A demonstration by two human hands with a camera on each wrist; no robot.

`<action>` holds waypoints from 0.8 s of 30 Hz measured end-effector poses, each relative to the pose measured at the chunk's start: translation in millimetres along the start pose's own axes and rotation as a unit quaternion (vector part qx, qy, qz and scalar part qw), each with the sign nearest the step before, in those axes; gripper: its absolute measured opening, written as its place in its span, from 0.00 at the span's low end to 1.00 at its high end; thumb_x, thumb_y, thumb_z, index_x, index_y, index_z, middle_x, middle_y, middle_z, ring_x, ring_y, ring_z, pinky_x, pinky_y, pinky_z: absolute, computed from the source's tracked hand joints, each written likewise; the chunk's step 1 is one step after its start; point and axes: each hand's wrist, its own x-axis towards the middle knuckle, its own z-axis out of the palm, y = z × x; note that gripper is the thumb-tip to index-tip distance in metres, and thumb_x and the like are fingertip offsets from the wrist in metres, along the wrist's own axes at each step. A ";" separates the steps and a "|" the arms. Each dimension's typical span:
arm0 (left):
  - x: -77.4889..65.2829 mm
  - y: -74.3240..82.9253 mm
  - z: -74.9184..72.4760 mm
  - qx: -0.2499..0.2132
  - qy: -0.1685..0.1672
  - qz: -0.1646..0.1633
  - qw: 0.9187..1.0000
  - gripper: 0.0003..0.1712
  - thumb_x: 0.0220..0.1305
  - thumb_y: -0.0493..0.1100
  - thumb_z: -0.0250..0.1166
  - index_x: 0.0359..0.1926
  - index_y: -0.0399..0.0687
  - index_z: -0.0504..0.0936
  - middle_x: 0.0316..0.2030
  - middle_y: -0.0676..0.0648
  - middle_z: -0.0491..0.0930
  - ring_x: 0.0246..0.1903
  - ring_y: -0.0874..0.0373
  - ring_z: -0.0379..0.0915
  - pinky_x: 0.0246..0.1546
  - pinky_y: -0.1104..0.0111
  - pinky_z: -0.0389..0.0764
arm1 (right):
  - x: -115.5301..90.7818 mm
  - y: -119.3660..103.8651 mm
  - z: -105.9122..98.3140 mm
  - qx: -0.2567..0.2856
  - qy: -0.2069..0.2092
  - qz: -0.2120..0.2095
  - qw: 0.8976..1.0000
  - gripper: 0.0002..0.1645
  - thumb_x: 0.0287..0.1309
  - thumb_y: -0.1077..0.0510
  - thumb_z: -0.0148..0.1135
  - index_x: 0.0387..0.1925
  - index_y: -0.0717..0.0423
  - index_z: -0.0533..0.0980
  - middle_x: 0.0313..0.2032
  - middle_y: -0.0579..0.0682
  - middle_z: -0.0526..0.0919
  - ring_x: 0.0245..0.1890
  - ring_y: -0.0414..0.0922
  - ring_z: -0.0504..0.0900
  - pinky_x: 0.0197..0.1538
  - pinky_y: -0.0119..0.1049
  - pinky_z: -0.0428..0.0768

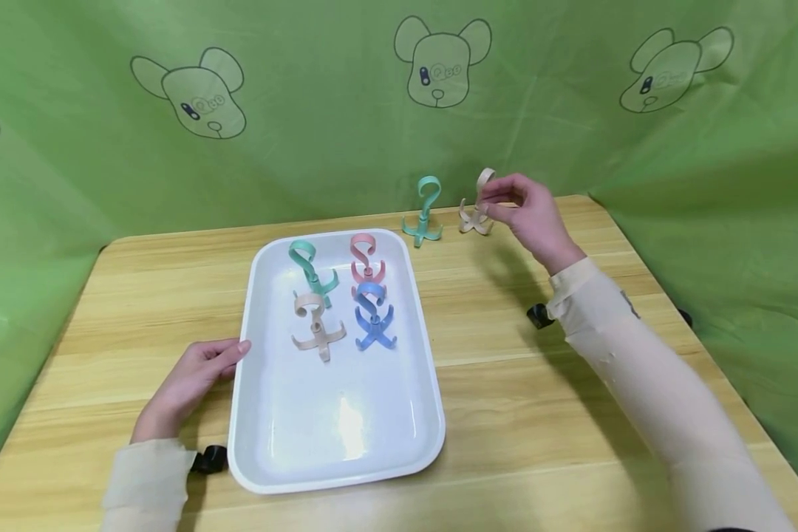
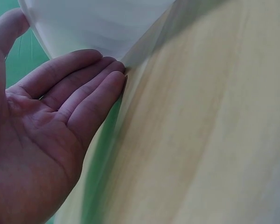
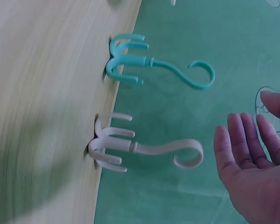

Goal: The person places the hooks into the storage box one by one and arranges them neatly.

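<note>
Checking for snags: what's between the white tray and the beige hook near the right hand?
A green hook, standing on the table between the white tray and that beige hook. The head view shows it.

A green curtain [image 1: 332, 148] with animal-head outlines [image 1: 439, 70] hangs behind a wooden table [image 1: 505, 414].

The left hand [image 1: 193, 377] and right hand [image 1: 532, 218] are bare. Both arms wear cream sleeves. The left sleeve [image 1: 145, 484] shows only a short, creased length; the right sleeve [image 1: 645, 391] shows much more, with small raised flecks near its loose, wrinkled cuff [image 1: 570, 284] and a small grey patch [image 1: 629, 304] on its right side. Beside the wrists sit small, rounded black pieces, the left piece [image 1: 213, 458] and the right piece [image 1: 540, 316].
</note>
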 end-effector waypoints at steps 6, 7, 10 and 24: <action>0.9 0.2 -0.1 0.003 -0.001 -0.003 1.000 0.34 0.73 0.53 0.58 0.61 0.24 0.71 0.55 0.32 0.77 0.46 0.58 0.81 0.49 0.73 0.76 | 9.5 6.8 -3.3 -0.035 0.037 -0.023 0.998 0.19 0.62 0.66 0.65 0.53 0.66 0.75 0.50 0.57 0.79 0.50 0.46 0.75 0.57 0.38 0.74; 1.2 -0.1 -0.1 0.003 0.000 -0.004 1.000 0.34 0.73 0.54 0.58 0.61 0.24 0.71 0.56 0.32 0.77 0.46 0.57 0.81 0.49 0.73 0.76 | 10.9 7.2 -3.5 -0.035 0.041 -0.024 0.998 0.19 0.62 0.66 0.65 0.53 0.66 0.75 0.49 0.57 0.79 0.49 0.46 0.76 0.57 0.38 0.74; 1.6 -0.9 0.4 0.004 0.003 -0.009 1.000 0.35 0.72 0.55 0.58 0.61 0.24 0.72 0.55 0.33 0.77 0.46 0.57 0.81 0.49 0.73 0.76 | 16.2 9.7 -4.4 -0.031 0.051 -0.022 0.998 0.19 0.62 0.64 0.65 0.53 0.66 0.75 0.49 0.57 0.79 0.49 0.46 0.76 0.57 0.37 0.74; 0.2 -0.4 1.4 -0.003 0.003 -0.012 1.000 0.36 0.72 0.55 0.58 0.61 0.24 0.72 0.55 0.32 0.77 0.47 0.57 0.81 0.48 0.71 0.77 | 45.1 16.2 -8.9 -0.062 0.056 0.024 0.996 0.26 0.64 0.57 0.65 0.59 0.63 0.71 0.57 0.56 0.74 0.57 0.51 0.73 0.61 0.37 0.71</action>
